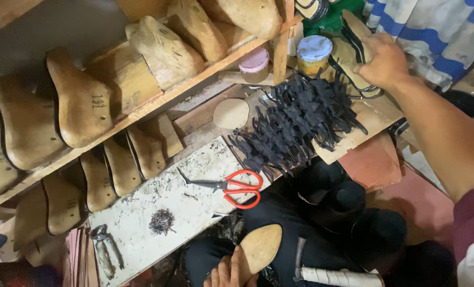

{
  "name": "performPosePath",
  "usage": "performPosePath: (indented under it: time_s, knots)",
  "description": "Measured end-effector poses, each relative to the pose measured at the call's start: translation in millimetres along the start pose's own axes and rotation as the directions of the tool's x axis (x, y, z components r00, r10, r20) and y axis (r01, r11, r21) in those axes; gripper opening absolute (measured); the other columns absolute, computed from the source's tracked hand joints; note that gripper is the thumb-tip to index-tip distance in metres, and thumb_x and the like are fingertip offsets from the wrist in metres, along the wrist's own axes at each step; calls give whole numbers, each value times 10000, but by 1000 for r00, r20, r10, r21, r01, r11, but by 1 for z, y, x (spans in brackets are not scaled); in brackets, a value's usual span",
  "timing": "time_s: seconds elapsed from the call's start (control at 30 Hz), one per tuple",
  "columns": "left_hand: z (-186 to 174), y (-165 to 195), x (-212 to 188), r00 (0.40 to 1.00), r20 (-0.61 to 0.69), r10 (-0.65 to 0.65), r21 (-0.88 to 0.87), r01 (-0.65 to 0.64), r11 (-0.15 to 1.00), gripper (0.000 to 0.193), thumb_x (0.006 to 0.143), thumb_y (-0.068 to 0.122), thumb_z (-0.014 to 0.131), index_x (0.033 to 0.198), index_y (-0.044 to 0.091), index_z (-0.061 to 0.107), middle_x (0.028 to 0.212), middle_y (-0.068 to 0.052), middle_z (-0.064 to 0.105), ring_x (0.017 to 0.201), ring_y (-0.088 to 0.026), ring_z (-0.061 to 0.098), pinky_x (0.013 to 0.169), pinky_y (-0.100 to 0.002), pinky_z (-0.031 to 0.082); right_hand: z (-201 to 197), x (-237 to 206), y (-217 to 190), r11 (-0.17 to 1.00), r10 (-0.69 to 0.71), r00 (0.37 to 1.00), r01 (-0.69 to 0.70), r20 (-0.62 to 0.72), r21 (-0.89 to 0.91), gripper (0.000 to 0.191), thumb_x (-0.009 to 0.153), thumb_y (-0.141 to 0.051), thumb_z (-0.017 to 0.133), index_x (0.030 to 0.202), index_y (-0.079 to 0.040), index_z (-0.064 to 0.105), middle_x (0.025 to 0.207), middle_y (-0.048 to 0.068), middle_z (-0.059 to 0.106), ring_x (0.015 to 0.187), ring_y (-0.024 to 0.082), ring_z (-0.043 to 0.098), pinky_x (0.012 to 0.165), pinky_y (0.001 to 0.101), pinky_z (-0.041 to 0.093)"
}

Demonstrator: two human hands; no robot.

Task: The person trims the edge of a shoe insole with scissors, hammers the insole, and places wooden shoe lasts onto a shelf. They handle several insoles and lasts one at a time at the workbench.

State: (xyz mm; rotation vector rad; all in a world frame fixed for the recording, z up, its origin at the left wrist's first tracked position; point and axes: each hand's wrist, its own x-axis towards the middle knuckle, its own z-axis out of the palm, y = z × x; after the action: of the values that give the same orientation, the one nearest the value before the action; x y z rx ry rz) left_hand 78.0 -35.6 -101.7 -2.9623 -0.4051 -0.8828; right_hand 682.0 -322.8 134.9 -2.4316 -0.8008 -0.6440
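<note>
At one o'clock our right hand (384, 59) curls its fingers over a stack of tan sandal soles (351, 53). At six o'clock our left hand (227, 272) grips a wooden shoe last (259, 248). Between them lie black straps (295, 125) and, on the table (141, 226), red-handled scissors (236, 187).

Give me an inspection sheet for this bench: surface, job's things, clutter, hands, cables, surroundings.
Surface: white, stained worktop with a plywood board beyond it.
Job's things: tan sandal sole with black straps; tan wooden shoe last; heap of black strap pieces.
Clutter: red-handled scissors, pile of small nails, two lidded jars, tape-wrapped hammer handle.
Hands: right hand on the sandal sole; left hand grips the shoe last.
Cables: nothing seen.
Surroundings: wooden shelves stacked with shoe lasts.
</note>
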Motion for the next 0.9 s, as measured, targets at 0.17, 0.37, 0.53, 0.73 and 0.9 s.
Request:
performPosePath:
  time_s: [0.17,0.37,0.53,0.73,0.9]
  knots:
    - [8,-2,1,994,-95,56,15,-55,998,938,474,765,700,1239,221,691,922,-51,697,595,-220,603,563,-437,458,8,-1,-4,997,-18,999,21,40,-78,694,769,-222,849,1408,-54,636,1506,170,571,1309,391,560,1075,460,462]
    - [9,1,1,992,-115,53,23,-51,998,935,476,766,698,1237,223,692,920,-50,696,594,-219,602,563,-435,458,6,7,-2,973,203,973,-213,107,92,775,765,-158,869,1472,-30,581,1366,244,577,1196,408,585,1004,469,482]
    - [11,4,0,991,-125,43,23,-40,999,932,478,766,697,1236,224,693,919,-49,695,594,-217,601,562,-434,458,-4,11,13,292,377,862,-459,340,839,691,897,-42,678,1553,-16,466,1409,196,608,1081,281,697,785,335,634]
    - [13,6,1,990,-136,42,21,-39,999,928,480,766,695,1234,225,694,917,-48,695,594,-216,599,562,-433,457,-16,0,19,328,232,937,-329,262,886,774,869,38,766,1569,47,438,1489,189,581,1239,241,668,965,324,586]
    - [13,8,1,990,-139,37,27,-34,999,925,481,766,693,1232,226,695,916,-47,694,593,-214,598,561,-432,457,-10,-4,7,638,233,964,-252,129,728,782,811,3,845,1520,36,517,1489,214,583,1276,213,632,1086,312,537]
